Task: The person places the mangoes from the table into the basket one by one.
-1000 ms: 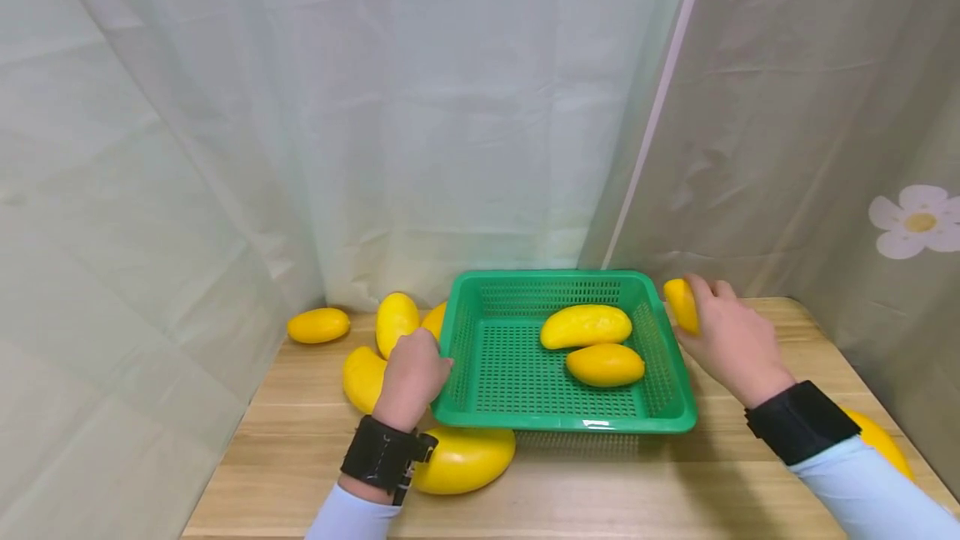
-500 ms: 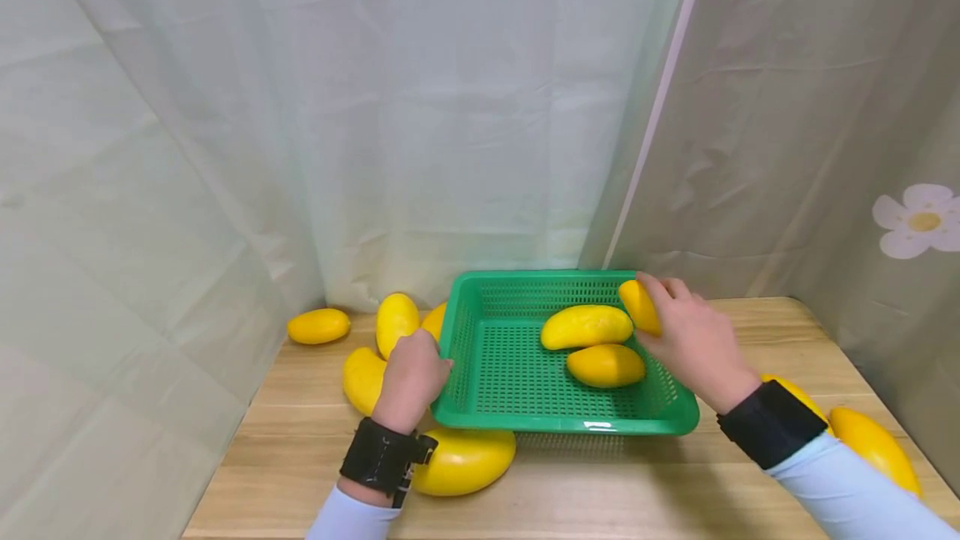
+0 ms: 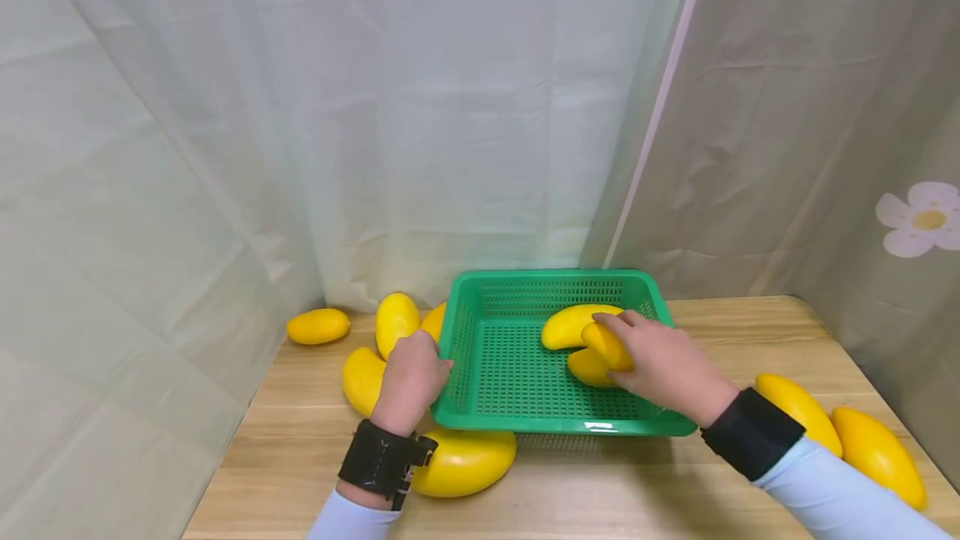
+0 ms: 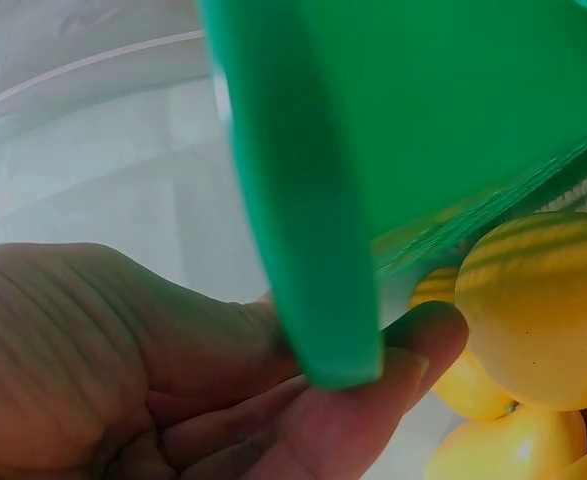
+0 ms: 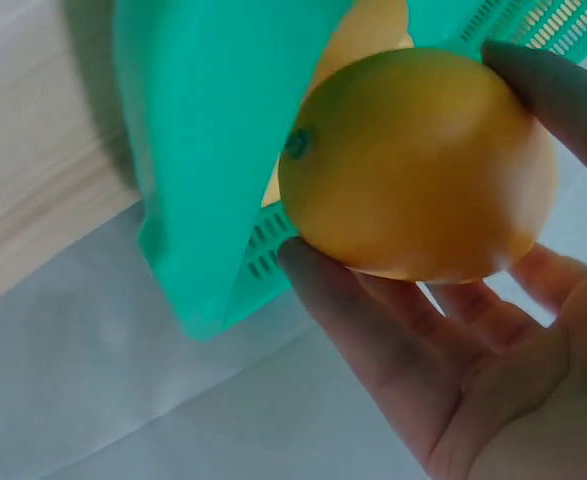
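My left hand pinches the left rim of a green plastic basket; the left wrist view shows thumb and fingers on either side of the rim. My right hand holds a yellow mango over the right half of the basket. Seen from the right wrist, fingers and thumb curl round this mango, its stem end facing the basket. Two more mangoes lie inside: a lighter, longer one behind and a deeper yellow one partly hidden under the held mango.
On the wooden table, several mangoes lie left of the basket, such as an upright-looking one and a far-left one. A large mango is by the front left corner. Two mangoes lie at right. Pale curtains hang behind.
My right hand has carried its mango leftward from outside the basket's right rim to over the mangoes inside. Moving the arm uncovered the two mangoes at right. My left hand stays on the rim.
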Action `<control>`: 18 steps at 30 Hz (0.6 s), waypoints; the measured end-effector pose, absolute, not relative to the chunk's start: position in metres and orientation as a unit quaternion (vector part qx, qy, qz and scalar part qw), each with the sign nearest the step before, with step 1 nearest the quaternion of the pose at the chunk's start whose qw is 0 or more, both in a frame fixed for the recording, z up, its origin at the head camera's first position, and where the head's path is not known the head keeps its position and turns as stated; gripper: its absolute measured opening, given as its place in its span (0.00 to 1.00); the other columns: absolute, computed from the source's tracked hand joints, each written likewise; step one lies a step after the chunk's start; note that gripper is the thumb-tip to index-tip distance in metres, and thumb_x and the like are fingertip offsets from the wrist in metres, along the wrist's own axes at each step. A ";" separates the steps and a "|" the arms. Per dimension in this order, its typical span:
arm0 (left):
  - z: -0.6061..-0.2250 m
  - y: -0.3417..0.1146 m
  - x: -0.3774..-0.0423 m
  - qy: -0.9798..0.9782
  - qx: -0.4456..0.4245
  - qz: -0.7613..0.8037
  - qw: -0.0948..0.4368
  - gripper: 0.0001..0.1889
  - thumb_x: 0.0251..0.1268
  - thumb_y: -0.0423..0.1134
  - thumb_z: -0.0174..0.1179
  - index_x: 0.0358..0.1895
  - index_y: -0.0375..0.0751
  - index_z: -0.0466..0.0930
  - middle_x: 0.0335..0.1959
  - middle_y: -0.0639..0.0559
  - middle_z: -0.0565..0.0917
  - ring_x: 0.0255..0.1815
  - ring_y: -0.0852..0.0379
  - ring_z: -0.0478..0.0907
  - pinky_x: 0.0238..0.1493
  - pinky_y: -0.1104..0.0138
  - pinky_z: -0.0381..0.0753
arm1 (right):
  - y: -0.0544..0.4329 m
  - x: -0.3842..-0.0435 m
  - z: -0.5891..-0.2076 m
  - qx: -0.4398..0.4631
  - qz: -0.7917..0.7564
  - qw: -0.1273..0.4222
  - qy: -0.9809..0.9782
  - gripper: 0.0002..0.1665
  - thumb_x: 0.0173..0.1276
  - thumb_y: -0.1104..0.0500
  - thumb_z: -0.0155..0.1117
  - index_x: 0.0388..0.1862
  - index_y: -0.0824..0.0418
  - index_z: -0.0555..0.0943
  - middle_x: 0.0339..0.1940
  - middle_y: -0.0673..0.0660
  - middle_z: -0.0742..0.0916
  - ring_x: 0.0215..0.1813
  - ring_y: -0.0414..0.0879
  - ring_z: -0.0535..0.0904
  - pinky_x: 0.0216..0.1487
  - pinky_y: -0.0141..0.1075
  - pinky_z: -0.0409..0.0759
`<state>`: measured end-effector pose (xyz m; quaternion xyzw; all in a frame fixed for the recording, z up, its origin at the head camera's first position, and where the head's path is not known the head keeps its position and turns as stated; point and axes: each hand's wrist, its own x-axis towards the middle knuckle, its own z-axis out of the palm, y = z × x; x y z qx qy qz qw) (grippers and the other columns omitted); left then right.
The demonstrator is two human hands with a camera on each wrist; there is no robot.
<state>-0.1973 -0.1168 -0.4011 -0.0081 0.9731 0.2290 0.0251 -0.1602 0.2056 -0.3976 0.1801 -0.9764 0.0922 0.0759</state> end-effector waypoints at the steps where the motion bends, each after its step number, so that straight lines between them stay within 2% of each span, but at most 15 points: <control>1: -0.401 -0.117 -0.197 0.974 -0.006 0.227 0.023 0.11 0.57 0.41 0.65 0.24 0.36 0.80 0.14 0.48 0.76 0.15 0.57 0.73 0.17 0.70 0.69 | 0.205 -0.160 -0.399 0.185 0.089 0.072 -0.976 0.44 0.48 0.48 0.74 0.65 0.53 0.69 0.47 0.53 0.80 0.35 0.42 0.77 0.34 0.38 0.79; 8: -0.402 -0.117 -0.197 0.974 -0.005 0.224 0.021 0.11 0.56 0.41 0.65 0.24 0.36 0.80 0.14 0.48 0.75 0.15 0.56 0.73 0.17 0.70 0.68 | 0.201 -0.159 -0.406 0.205 0.083 0.030 -0.975 0.45 0.46 0.47 0.76 0.65 0.50 0.70 0.51 0.53 0.81 0.40 0.43 0.79 0.42 0.41 0.80; 18: -0.402 -0.117 -0.197 0.975 0.002 0.221 0.007 0.12 0.55 0.41 0.66 0.22 0.37 0.80 0.13 0.49 0.75 0.14 0.57 0.72 0.16 0.70 0.68 | 0.196 -0.157 -0.414 0.225 0.082 0.007 -0.971 0.40 0.45 0.52 0.77 0.60 0.48 0.74 0.48 0.53 0.79 0.33 0.41 0.74 0.36 0.38 0.78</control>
